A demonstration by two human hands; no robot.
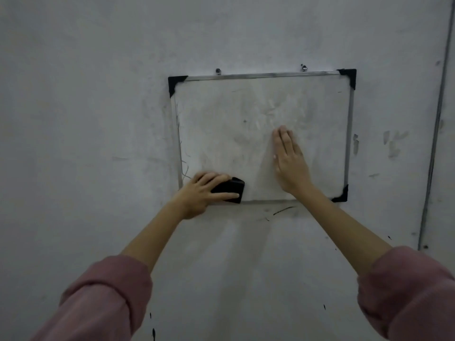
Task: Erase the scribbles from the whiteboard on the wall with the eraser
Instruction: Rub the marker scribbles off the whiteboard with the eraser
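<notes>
While the left hand (pixel 200 193) grips the black eraser (pixel 230 189), fingers (pixel 226 196) curled over its top and thumb under it, the eraser sits flat against the whiteboard (pixel 221 124) at its bottom left corner, right on the lower frame edge. The right hand (pixel 290 159) lies flat on the board's lower right part, fingers straight and close together, pointing up, holding nothing. The board hangs on a grey wall (pixel 86 107) from two small hooks (pixel 218 70) at the top. Faint grey smears cover its surface, and thin dark scribbles (pixel 183 153) run down along the left frame, just above the eraser. Pink sleeves (pixel 105 299) are pushed up both forearms.
</notes>
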